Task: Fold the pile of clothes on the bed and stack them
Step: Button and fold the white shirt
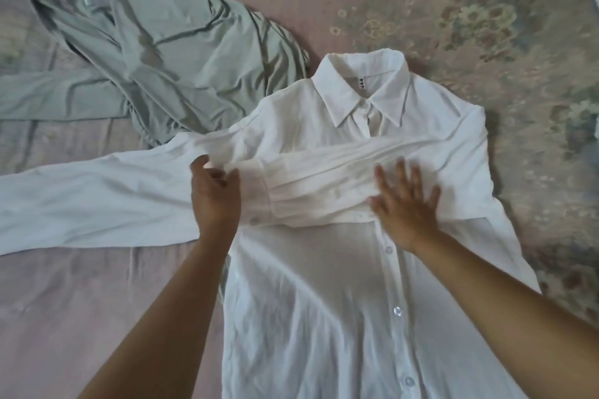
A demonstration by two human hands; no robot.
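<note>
Floral bedspread [453, 10] — shirt label [361, 85] "AA"

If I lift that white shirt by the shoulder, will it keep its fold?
Probably not: the white shirt looks thin and floppy, wrinkling under the left hand. The folded sleeve would likely slide off. It seems light.

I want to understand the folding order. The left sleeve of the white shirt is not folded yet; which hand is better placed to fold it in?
Left. The left hand already pinches the white shirt near that sleeve's shoulder; the right hand presses flat on the folded sleeve.
</note>
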